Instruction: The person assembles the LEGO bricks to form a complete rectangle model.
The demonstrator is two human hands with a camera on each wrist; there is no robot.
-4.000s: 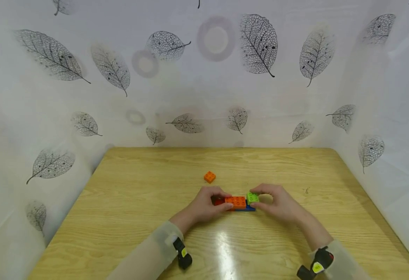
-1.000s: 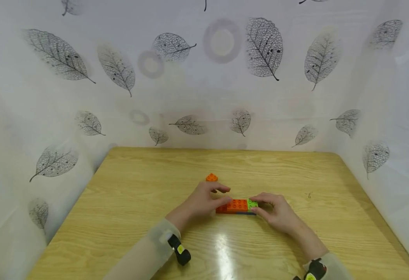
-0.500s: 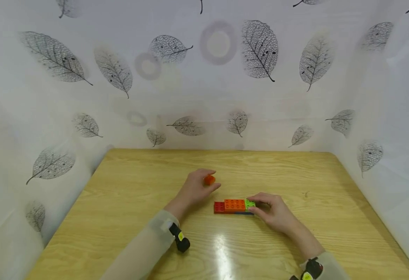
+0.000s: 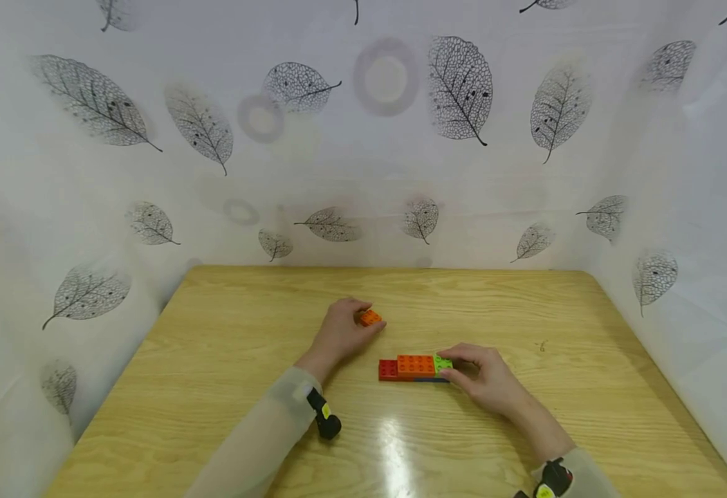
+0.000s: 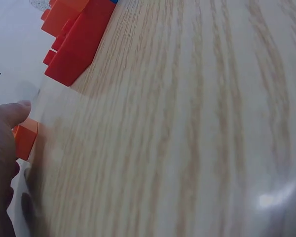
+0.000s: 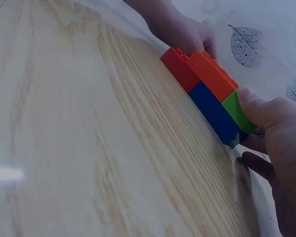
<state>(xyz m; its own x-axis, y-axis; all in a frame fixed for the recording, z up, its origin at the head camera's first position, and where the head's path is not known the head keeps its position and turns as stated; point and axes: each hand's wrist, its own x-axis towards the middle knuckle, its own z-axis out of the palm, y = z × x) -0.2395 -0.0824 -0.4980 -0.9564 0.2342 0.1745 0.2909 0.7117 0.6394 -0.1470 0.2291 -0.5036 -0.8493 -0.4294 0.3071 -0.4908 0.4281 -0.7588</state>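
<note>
A small brick assembly [image 4: 414, 367] lies on the wooden table [image 4: 226, 387]: a red brick at its left end, an orange brick on a blue one in the middle, a green brick [image 4: 443, 362] at its right end. My right hand [image 4: 484, 379] pinches the green end with thumb and fingers [image 6: 260, 109]. The assembly [image 6: 207, 90] also shows in the right wrist view. My left hand [image 4: 343, 332] is farther back and grips a small orange brick [image 4: 369, 317], seen by the thumb in the left wrist view as the orange brick [image 5: 24, 139].
White sheets printed with grey leaves [image 4: 463, 83] wall the table at the back and both sides. A black wrist device [image 4: 324, 418] sits on my left forearm, another [image 4: 546, 483] on my right. A glare patch lies on the near table.
My left hand left the assembly, reached back to the loose orange brick and closed its fingers on it. My right hand stayed on the green end.
</note>
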